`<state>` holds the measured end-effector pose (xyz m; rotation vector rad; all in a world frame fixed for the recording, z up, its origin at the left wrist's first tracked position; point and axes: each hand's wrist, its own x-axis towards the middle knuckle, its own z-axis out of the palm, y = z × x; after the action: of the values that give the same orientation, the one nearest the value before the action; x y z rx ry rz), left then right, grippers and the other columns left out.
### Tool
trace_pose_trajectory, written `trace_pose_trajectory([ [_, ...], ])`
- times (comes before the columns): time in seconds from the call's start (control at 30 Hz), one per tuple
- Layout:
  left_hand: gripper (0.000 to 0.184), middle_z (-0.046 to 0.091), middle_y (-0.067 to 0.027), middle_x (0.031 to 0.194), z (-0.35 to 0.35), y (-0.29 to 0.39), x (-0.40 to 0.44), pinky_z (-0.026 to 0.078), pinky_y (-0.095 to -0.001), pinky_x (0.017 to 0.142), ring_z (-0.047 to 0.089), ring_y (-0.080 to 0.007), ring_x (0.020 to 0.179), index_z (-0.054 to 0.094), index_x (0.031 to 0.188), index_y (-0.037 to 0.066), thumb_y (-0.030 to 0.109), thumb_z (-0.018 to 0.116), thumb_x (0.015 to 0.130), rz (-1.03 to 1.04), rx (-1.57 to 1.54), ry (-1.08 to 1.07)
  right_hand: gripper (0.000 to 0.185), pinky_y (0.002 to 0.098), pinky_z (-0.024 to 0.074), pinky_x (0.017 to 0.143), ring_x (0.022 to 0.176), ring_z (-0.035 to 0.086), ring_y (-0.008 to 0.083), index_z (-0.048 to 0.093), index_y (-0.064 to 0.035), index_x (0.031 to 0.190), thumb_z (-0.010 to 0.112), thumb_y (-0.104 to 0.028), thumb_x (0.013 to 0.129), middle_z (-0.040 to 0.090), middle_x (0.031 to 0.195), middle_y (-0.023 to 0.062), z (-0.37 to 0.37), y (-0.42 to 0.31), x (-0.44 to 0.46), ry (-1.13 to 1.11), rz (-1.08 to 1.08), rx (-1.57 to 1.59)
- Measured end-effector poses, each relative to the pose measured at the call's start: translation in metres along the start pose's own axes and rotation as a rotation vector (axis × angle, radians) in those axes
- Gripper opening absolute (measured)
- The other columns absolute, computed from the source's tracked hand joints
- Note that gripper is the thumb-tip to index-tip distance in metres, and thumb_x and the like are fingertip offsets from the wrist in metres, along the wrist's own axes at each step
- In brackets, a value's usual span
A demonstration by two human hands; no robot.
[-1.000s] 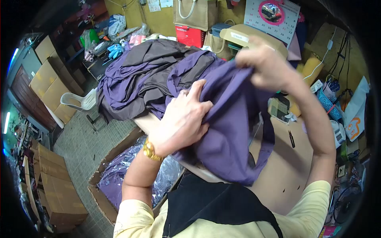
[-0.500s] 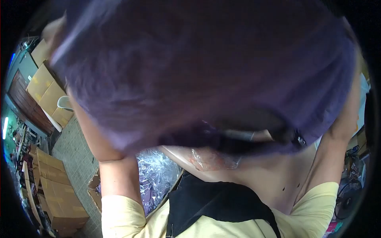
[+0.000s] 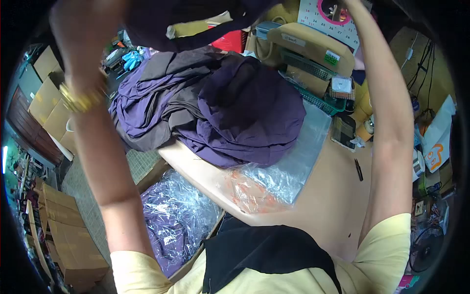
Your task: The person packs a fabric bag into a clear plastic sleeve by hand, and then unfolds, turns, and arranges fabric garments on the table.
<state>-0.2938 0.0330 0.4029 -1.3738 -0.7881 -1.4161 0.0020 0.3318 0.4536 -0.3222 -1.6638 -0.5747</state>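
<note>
Dark purple cloth hangs at the top edge, with an opening through which the background shows. My left hand, blurred and raised beside this cloth at the upper left, has its fingers smeared. My right arm reaches up to the top edge at the right; its hand is cut off, so its hold on the cloth is hidden. Below, a rumpled heap of purple and dark grey fabric covers the far left part of the table. Clear plastic bags lie partly under the heap, one with orange print.
Left of the table, an open carton holds plastic-wrapped purple items. A black pen-like tool lies at the table's right. Green baskets and a beige box stand behind. Brown cartons stand at the far left.
Both arms have lifted from the table with the purple cloth, which first filled the view and now shows only at the top. The heap and plastic bags have come into sight.
</note>
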Motion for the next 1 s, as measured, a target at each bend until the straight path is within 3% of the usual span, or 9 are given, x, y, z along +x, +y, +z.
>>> trace_pose_trajectory([
  [0.17,0.037,0.067,-0.0099,0.096,0.008,0.101,-0.093,0.051,-0.0365,0.076,0.065,-0.0312,0.085,0.062,0.110,0.009,0.023,0.074,0.079,-0.193,-0.488,-0.974,0.047,0.0346,0.0444,0.100,0.113,0.060,0.0241,0.067,-0.0032,0.113,0.052,0.015,0.073,0.065,0.119,0.0147,0.018,0.050,-0.143,-1.157,0.196,0.274],
  [0.23,0.052,0.055,-0.0142,0.134,0.016,0.082,-0.127,0.040,-0.0480,0.103,0.050,-0.0322,0.127,0.058,0.127,0.011,0.024,0.076,0.080,-0.287,-0.285,-0.922,0.038,0.0348,0.0422,0.103,0.117,0.057,0.0252,0.066,-0.0035,0.116,0.061,0.003,0.078,0.063,0.124,0.0143,0.004,0.017,-0.153,-1.471,0.153,-0.078],
  [0.33,0.068,0.038,-0.0156,0.148,0.058,0.052,-0.235,0.016,-0.0661,0.110,0.027,-0.0432,0.140,0.045,0.142,0.024,0.055,0.062,0.083,-0.392,0.200,-1.062,0.040,0.0356,0.0382,0.107,0.126,0.051,0.0269,0.063,-0.0052,0.121,0.068,-0.014,0.083,0.057,0.131,0.0145,0.032,-0.054,-0.165,-1.068,0.472,0.425],
  [0.4,0.076,0.032,-0.0148,0.153,0.077,0.044,-0.287,0.009,-0.0710,0.109,0.020,-0.0455,0.142,0.040,0.146,0.026,0.068,0.052,0.083,-0.501,0.187,-1.321,0.050,0.0387,0.0305,0.113,0.136,0.039,0.0314,0.054,-0.0106,0.133,0.066,-0.029,0.088,0.049,0.141,0.0155,0.069,-0.091,-0.176,-0.991,0.129,0.453],
  [0.53,0.085,0.026,-0.0136,0.156,0.089,0.048,-0.316,0.006,-0.0700,0.110,0.016,-0.0460,0.143,0.037,0.148,0.024,0.077,0.044,0.082,-0.487,0.059,-1.639,0.075,0.0698,0.0082,0.110,0.146,0.008,0.0422,0.038,-0.0316,0.146,0.053,-0.068,0.083,0.014,0.159,0.0152,0.125,-0.151,-0.225,-1.203,0.114,0.163],
  [0.63,0.066,0.053,-0.0203,0.136,0.073,0.020,-0.285,0.023,-0.0557,0.113,0.043,-0.0413,0.132,0.053,0.137,0.015,0.061,0.048,0.091,-0.609,-0.323,-1.680,0.077,0.0767,0.0060,0.104,0.145,-0.002,0.0476,0.030,-0.0343,0.150,0.048,-0.070,0.084,0.008,0.160,0.0150,0.153,-0.153,-0.323,-1.485,0.095,0.078],
  [0.77,0.023,0.070,-0.0117,0.080,0.038,-0.068,-0.249,0.053,-0.0246,0.067,0.067,-0.0141,0.069,0.068,0.096,-0.003,-0.003,0.046,0.087,-1.205,-0.746,-0.684,0.073,0.0776,0.0074,0.103,0.144,-0.005,0.0483,0.026,-0.0326,0.152,0.050,-0.060,0.089,0.001,0.161,0.0135,0.150,-0.161,-0.377,-1.383,0.151,0.104],
  [0.87,0.032,0.065,-0.0159,0.116,0.056,-0.171,-0.301,0.051,-0.0364,0.086,0.064,-0.0283,0.102,0.063,0.113,0.005,0.010,0.067,0.081,-0.580,0.368,-0.479,0.074,0.0773,0.0066,0.103,0.144,-0.005,0.0485,0.025,-0.0309,0.152,0.052,-0.056,0.089,0.000,0.161,0.0128,0.152,-0.161,-0.382,-1.385,0.171,0.131],
  [1.0,0.033,0.055,-0.0107,0.133,0.076,-0.236,-0.347,0.026,-0.0651,0.107,0.039,-0.0338,0.135,0.066,0.113,0.015,0.018,0.066,0.080,-0.596,0.940,-0.790,0.074,0.0766,0.0049,0.104,0.145,-0.006,0.0476,0.024,-0.0326,0.152,0.053,-0.056,0.089,-0.003,0.162,0.0116,0.157,-0.158,-0.391,-1.402,0.200,0.143],
])
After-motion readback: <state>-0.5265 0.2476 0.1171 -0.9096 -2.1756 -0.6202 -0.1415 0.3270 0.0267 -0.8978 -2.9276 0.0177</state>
